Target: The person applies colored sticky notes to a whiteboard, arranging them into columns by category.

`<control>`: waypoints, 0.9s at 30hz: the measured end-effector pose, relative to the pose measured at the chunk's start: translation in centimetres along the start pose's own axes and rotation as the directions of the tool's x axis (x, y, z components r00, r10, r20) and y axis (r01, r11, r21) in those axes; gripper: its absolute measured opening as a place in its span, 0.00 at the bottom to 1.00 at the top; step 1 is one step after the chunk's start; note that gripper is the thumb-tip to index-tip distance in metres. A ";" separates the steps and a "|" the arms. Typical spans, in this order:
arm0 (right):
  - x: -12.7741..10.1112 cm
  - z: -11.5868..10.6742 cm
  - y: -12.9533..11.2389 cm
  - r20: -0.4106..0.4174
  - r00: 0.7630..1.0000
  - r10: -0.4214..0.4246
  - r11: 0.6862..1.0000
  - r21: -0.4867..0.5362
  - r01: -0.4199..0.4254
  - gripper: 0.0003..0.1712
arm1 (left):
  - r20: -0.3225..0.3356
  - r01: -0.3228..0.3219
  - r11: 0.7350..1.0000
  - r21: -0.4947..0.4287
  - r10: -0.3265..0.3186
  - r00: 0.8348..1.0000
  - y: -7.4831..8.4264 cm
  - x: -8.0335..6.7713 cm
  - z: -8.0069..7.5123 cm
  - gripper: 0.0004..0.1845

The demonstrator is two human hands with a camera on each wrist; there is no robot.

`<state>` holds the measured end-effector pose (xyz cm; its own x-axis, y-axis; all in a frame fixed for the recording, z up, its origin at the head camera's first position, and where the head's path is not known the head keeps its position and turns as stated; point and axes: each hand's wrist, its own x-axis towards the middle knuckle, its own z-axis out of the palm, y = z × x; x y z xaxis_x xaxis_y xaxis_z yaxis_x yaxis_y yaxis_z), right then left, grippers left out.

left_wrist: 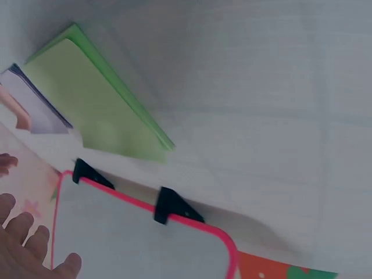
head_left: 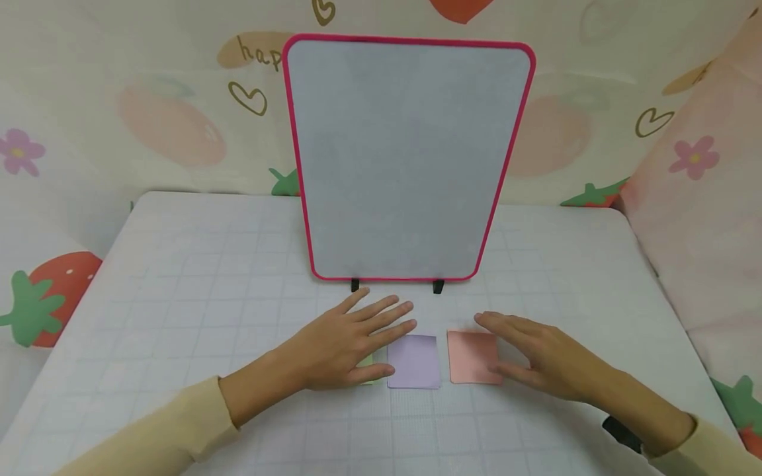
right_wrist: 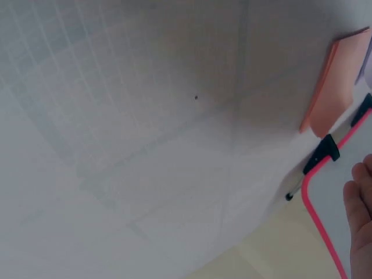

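Head view: both hands lie flat, fingers straight, on the gridded surface (head_left: 178, 264); left hand (head_left: 348, 347) covers the green pad (head_left: 368, 362), right hand (head_left: 538, 357) overlaps the pink pad's (head_left: 470, 357) right edge, the purple pad (head_left: 414, 361) between them. Left wrist view: green pad before the whiteboard (left_wrist: 133, 238). Right wrist view: pink pad, apparently untouched underneath.

Three sticky-note pads are lying in a row on the gridded table (head_left: 178, 277): one green pad (left_wrist: 99, 110) sitting at 9 o'clock of the row, one purple pad (head_left: 415, 361) in the middle, and one orange pad (head_left: 473, 357) at 3 o'clock. One pink-framed whiteboard (head_left: 407, 158) is standing at 12 o'clock, resting on two black feet (head_left: 355, 285). Two hands are showing: one left hand (head_left: 348, 344) and one right hand (head_left: 536, 357).
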<state>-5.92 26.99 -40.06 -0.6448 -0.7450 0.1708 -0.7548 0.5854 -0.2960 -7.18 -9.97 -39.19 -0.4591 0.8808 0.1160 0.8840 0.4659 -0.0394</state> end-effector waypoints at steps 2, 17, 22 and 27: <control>-0.1 0.1 -0.1 0.005 1.000 0.007 0.999 0.032 -0.007 0.40 | 0.018 -0.013 1.000 -0.011 0.014 1.000 0.5 0.5 0.3 0.36; -0.5 1.6 0.0 0.033 0.999 0.008 0.991 0.130 -0.012 0.32 | 0.111 -0.084 0.995 -0.046 0.089 0.990 3.2 2.7 2.1 0.33; -0.7 1.9 0.2 0.039 0.999 -0.008 0.993 0.121 0.003 0.30 | 0.097 -0.117 0.993 -0.025 0.118 0.988 4.1 3.3 2.8 0.33; -0.7 2.1 0.3 0.049 0.999 -0.020 0.992 0.123 0.014 0.29 | 0.114 -0.123 0.992 -0.027 0.126 0.986 4.7 3.6 3.3 0.33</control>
<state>-5.43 27.01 -42.20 -0.6231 -0.7712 0.1302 -0.7430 0.5316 -0.4067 -4.97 -4.33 -42.26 -0.3516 0.9362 -0.0035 0.9359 0.3514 -0.0266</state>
